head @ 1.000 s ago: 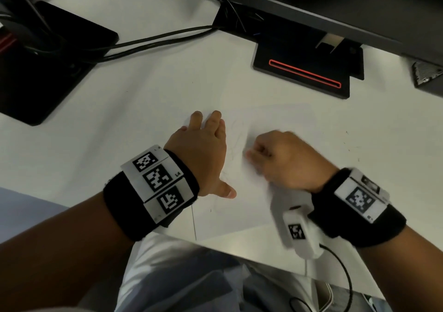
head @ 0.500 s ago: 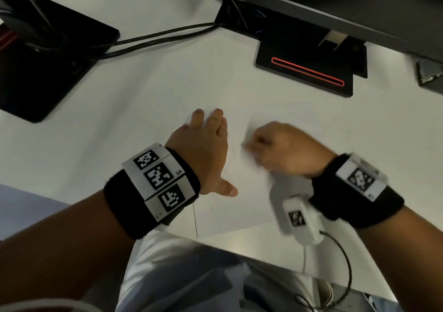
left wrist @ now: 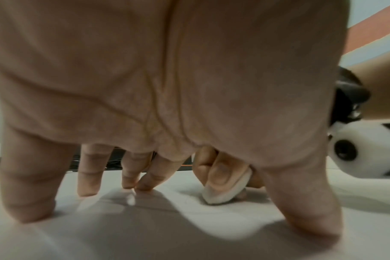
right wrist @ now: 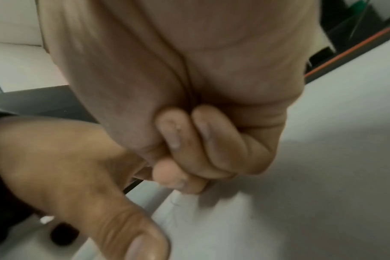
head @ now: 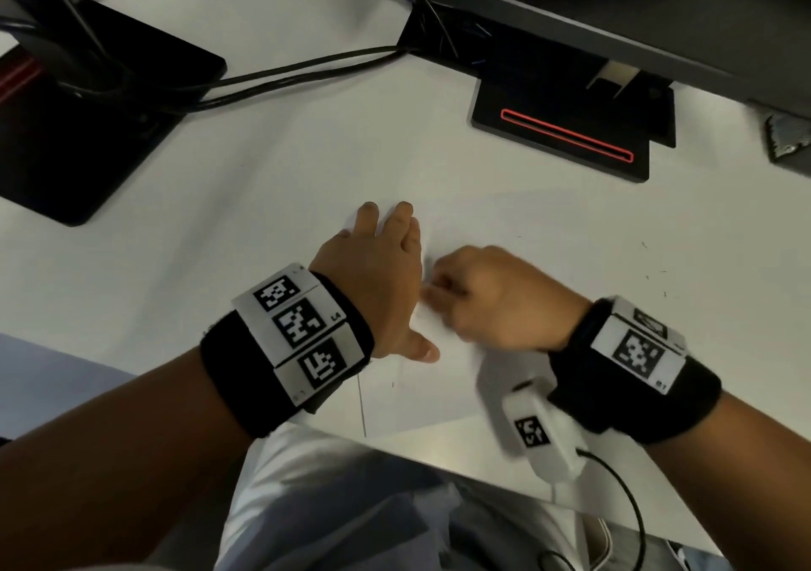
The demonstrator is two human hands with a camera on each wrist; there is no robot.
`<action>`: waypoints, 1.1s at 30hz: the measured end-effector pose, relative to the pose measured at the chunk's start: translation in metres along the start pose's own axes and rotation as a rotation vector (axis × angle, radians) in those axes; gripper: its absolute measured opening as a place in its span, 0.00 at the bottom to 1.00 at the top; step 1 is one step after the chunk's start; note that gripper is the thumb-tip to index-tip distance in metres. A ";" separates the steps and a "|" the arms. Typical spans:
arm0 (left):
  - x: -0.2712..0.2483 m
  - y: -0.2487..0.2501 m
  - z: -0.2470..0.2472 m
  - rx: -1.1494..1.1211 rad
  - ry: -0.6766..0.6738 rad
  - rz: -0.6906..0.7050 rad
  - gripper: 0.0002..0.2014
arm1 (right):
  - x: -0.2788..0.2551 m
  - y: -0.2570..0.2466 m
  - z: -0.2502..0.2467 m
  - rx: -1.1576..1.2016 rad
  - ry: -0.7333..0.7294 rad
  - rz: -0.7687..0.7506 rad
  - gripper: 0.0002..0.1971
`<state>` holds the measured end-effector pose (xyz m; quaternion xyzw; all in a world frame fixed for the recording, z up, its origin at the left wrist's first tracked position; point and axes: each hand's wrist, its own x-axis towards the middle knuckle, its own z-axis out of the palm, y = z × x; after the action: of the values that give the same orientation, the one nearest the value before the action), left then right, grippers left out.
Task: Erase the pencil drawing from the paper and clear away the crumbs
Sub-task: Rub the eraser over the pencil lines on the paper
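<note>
A white sheet of paper (head: 504, 228) lies on the white desk in front of me. My left hand (head: 377, 276) presses flat on the sheet's left part, fingers straight and spread. Close to its right, my right hand (head: 491, 298) is curled and pinches a white eraser (left wrist: 225, 190), whose tip touches the paper. The head view hides the eraser under the fingers. Faint pencil lines (head: 428, 263) show between the two hands. Tiny dark crumbs (head: 645, 245) lie scattered on the desk to the right.
A black monitor base (head: 566, 131) with a red outline stands behind the paper. A second black stand (head: 74, 131) with cables (head: 285, 76) sits at the back left. The desk's front edge (head: 439, 460) runs just below my wrists.
My right hand has rubbed back and forth over the paper, moving away and then back toward me and closer to the left hand. The left hand has stayed in place.
</note>
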<state>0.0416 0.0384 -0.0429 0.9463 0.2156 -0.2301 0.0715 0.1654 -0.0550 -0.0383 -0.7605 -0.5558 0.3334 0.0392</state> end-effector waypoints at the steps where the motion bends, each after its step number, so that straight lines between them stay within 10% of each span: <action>1: 0.000 0.000 0.000 0.001 0.001 -0.002 0.65 | 0.001 0.002 -0.001 0.012 -0.020 0.008 0.19; 5: 0.000 0.000 0.000 -0.002 0.003 -0.006 0.66 | 0.015 0.031 -0.028 0.043 0.167 0.191 0.18; 10: 0.000 0.000 -0.001 -0.008 -0.002 0.003 0.65 | -0.001 -0.001 -0.001 0.006 -0.052 0.015 0.18; 15: -0.001 0.000 -0.001 -0.015 -0.001 0.001 0.66 | 0.011 0.022 -0.024 0.007 0.146 0.147 0.19; 28: 0.000 -0.002 0.001 -0.034 0.007 0.009 0.65 | 0.015 0.008 -0.009 -0.016 0.004 0.042 0.20; 33: -0.002 -0.001 0.001 -0.035 0.011 0.007 0.65 | 0.024 0.025 -0.032 0.050 0.158 0.175 0.19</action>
<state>0.0394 0.0390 -0.0427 0.9469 0.2164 -0.2210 0.0876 0.2073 -0.0332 -0.0351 -0.8289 -0.4738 0.2883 0.0727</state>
